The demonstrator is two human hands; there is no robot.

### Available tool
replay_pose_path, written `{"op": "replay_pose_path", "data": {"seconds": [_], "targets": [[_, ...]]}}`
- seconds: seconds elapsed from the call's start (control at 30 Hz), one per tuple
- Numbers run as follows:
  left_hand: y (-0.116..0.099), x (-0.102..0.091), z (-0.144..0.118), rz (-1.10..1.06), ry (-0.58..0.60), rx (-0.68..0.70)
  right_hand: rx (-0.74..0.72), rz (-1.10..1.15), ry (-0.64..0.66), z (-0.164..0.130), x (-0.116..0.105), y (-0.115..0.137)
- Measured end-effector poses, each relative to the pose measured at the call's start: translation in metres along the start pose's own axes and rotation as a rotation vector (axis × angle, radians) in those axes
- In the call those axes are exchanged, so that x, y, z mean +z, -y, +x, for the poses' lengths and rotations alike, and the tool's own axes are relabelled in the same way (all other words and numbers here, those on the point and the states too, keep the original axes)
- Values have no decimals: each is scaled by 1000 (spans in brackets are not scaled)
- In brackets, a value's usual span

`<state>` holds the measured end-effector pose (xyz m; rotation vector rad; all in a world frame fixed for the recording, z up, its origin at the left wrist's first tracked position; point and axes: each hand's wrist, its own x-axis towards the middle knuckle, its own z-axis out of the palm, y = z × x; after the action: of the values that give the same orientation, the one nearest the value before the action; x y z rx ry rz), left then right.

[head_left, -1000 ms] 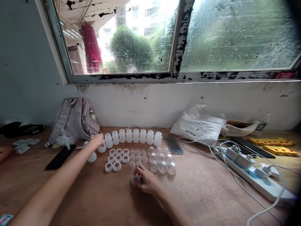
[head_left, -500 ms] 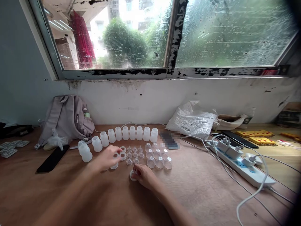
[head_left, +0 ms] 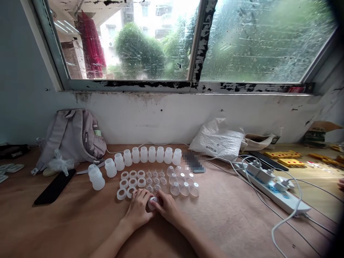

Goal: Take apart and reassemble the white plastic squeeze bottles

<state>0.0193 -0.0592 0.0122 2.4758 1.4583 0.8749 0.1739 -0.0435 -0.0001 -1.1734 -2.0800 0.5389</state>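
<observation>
Two bare hands meet over a small clear plastic part [head_left: 153,202] on a brown table [head_left: 228,218] beneath a rain-streaked window [head_left: 188,39]. The left hand [head_left: 139,204] and the right hand [head_left: 167,205] both pinch the part between their fingertips, just in front of the laid-out pieces. Behind them lie white rings [head_left: 129,181], small clear cones [head_left: 155,179] and clear caps [head_left: 184,184], with a row of white bottles [head_left: 150,154] further back and one bottle [head_left: 96,177] standing apart to the left. A grey backpack [head_left: 71,138] leans on the wall beside a black phone [head_left: 55,186]; to the right sit a white plastic bag [head_left: 219,139] and a power strip [head_left: 274,188] with cables.
</observation>
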Motion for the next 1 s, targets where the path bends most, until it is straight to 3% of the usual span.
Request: {"op": "replay_pose_path", "data": {"seconds": [0.13, 0.3, 0.53, 0.83, 1.0], "targets": [[0, 0, -1, 44, -90, -29, 35, 52, -150, 1, 0, 2], [9, -2, -3, 111, -95, -62, 140, -2, -310, 4, -10, -6], [22, 1, -4, 273, -165, -180, 298, -304, -144, 4, -5, -18], [39, 6, -2, 318, -204, -230, 392, -383, -73, 13, 1, -22], [44, -3, 1, 304, -201, -251, 402, -386, -76, 13, -1, -18]]}}
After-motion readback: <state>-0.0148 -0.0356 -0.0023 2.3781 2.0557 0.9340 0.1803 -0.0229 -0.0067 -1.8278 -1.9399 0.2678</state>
